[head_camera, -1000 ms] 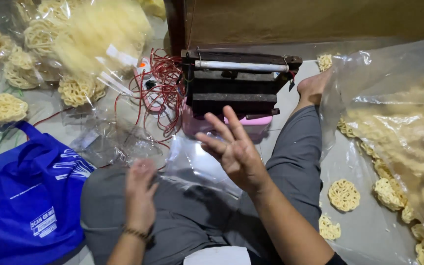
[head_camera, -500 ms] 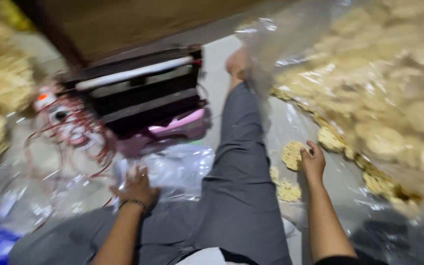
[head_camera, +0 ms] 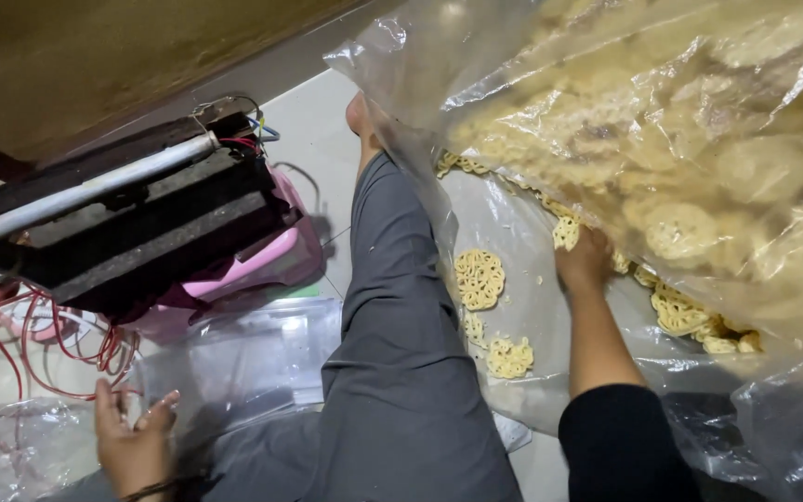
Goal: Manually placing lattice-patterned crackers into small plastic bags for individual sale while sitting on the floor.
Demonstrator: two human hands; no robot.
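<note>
1. The person's right hand (head_camera: 585, 260) reaches under the lower edge of a large clear plastic bag (head_camera: 699, 121) of crackers. Its fingers are tucked among the crackers at the bag's mouth, and whether they are closed on one cannot be told.
2. The large bag fills the upper right of the view. It is packed with pale yellow, round, lacy crackers, too many and too blurred behind the plastic to count.
3. Three loose crackers lie on a clear plastic sheet (head_camera: 522, 279) between the right hand and the person's grey trouser leg (head_camera: 392, 316): one whole round cracker (head_camera: 480, 278), a smaller piece (head_camera: 475, 326) just below it, and another cracker (head_camera: 509, 357) nearer the person.
4. More crackers (head_camera: 699, 321) spill out along the bag's lower edge, to the right of the hand.
5. The left hand (head_camera: 134, 444) sits at the bottom left with its fingers spread open, holding nothing. It rests beside a flat pile of small empty clear bags (head_camera: 243, 358).
6. Above the left hand stands one dark wooden press-like device (head_camera: 132, 218) with a white bar along its top. It sits on a pink plastic box (head_camera: 262, 265).
7. A tangle of red wire (head_camera: 39, 325) lies on the floor to the left of the pink box.
8. The person's bare foot (head_camera: 361, 116) touches the big bag's edge near the top centre.
</note>
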